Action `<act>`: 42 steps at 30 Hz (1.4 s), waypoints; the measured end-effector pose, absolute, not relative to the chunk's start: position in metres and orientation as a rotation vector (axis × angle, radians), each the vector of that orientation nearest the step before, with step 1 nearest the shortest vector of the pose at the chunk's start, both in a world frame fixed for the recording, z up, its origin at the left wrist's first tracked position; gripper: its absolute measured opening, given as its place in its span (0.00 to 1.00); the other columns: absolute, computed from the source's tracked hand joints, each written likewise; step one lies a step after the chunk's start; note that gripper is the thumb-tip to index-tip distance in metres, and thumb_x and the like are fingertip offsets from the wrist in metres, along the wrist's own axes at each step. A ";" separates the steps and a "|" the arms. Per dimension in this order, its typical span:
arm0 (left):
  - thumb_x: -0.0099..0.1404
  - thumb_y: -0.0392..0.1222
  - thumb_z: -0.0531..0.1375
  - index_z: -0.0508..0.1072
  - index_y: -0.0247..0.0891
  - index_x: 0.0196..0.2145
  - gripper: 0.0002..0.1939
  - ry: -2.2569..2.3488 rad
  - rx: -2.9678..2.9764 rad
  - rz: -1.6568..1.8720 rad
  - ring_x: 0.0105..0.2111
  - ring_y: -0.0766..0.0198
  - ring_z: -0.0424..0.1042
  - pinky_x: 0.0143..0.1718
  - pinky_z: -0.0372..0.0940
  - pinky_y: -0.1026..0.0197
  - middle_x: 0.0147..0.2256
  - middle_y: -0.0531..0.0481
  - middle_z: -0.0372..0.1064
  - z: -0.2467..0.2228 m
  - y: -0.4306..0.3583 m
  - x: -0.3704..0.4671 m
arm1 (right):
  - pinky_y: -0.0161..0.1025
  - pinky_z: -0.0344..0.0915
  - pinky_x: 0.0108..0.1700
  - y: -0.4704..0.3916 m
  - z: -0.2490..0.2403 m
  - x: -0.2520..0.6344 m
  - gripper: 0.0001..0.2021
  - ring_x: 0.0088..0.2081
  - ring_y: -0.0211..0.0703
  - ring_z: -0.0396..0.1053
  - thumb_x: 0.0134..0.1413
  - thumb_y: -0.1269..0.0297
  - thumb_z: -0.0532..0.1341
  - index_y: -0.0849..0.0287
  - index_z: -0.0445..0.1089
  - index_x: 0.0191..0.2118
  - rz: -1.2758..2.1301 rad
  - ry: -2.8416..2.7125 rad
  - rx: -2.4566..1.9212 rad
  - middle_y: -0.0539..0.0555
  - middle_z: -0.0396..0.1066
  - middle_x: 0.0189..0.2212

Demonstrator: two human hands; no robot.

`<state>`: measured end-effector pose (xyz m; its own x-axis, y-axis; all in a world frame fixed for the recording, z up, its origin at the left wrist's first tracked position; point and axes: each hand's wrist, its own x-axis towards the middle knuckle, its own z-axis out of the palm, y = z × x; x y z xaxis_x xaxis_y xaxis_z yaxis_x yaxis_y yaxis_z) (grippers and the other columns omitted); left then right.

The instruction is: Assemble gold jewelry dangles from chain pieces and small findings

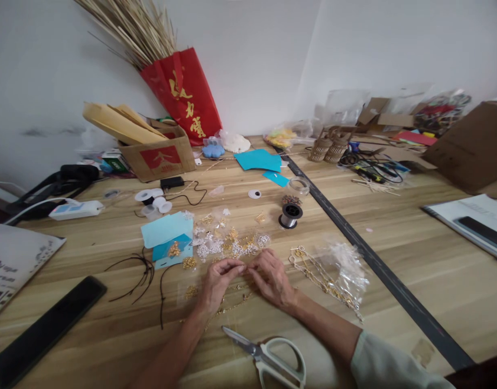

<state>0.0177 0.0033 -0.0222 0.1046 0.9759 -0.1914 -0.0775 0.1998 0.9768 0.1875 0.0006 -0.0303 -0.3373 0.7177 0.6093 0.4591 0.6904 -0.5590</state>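
My left hand [221, 281] and my right hand [273, 278] meet fingertip to fingertip over the table. Both are closed in a pinch, and whatever is between the fingers is too small to make out. Under and between the hands lies a gold beaded chain [237, 307], partly hidden by them. Just beyond the fingers are small bags of silver and gold jewellery findings [232, 246]. Gold beads [189, 262] lie by my left hand. Nearer to me rests a pair of scissors [264, 354] with pale handles, its blades parted. Several gold and silver chains [319, 278] lie right of my right hand.
A spool of wire [290, 216] stands behind the right hand. Blue cards [167, 229] and black cords [137, 275] lie left. A black phone-like slab [49, 329] is at front left. A dark strip [349, 232] crosses the table. Boxes [157, 154] line the back.
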 end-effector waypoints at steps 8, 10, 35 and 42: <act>0.49 0.39 0.66 0.78 0.36 0.26 0.05 1.189 1.084 1.039 0.28 0.64 0.71 0.32 0.65 0.64 0.26 0.51 0.75 -0.022 0.003 0.017 | 0.45 0.60 0.41 0.001 -0.030 0.187 0.03 0.33 0.43 0.62 0.59 0.71 0.55 0.57 0.64 0.35 0.360 -2.006 -0.896 0.52 0.66 0.29; 0.48 0.39 0.66 0.77 0.36 0.26 0.05 1.200 1.104 1.043 0.27 0.63 0.71 0.31 0.65 0.64 0.25 0.51 0.75 -0.021 0.003 0.017 | 0.44 0.60 0.41 0.001 -0.030 0.187 0.03 0.33 0.43 0.62 0.59 0.71 0.55 0.57 0.64 0.35 0.364 -2.011 -0.894 0.52 0.67 0.29; 0.48 0.39 0.67 0.78 0.36 0.24 0.05 1.196 1.143 1.053 0.27 0.63 0.72 0.31 0.65 0.64 0.24 0.50 0.75 -0.019 0.003 0.018 | 0.44 0.61 0.39 0.001 -0.033 0.186 0.02 0.31 0.42 0.62 0.59 0.68 0.56 0.57 0.63 0.34 0.359 -1.977 -0.888 0.52 0.66 0.27; 0.48 0.39 0.66 0.77 0.36 0.22 0.03 1.226 1.185 1.046 0.26 0.63 0.71 0.31 0.64 0.65 0.23 0.51 0.75 -0.015 0.002 0.020 | 0.43 0.60 0.39 0.001 -0.030 0.186 0.02 0.31 0.42 0.62 0.59 0.67 0.56 0.57 0.63 0.34 0.367 -1.974 -0.867 0.52 0.66 0.27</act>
